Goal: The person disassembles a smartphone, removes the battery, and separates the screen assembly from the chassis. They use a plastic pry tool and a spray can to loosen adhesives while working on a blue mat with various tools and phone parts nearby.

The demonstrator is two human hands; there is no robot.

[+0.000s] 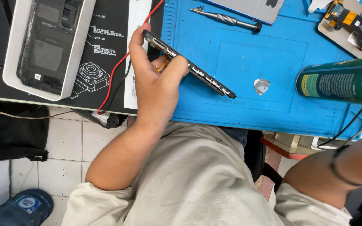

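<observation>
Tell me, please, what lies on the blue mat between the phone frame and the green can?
In the head view, only a small silver pick lies there on the blue mat.

A phone repair workbench in a small workshop. A blue silicone repair mat (pixel 273 79) with moulded compartments covers the desk; at twelve o'clock lies a slim metal precision screwdriver (pixel 227 19), at centre a grey triangular plastic opening pick (pixel 262 86), at ten o'clock a white tray holding an opened black phone body (pixel 47 44).
</observation>
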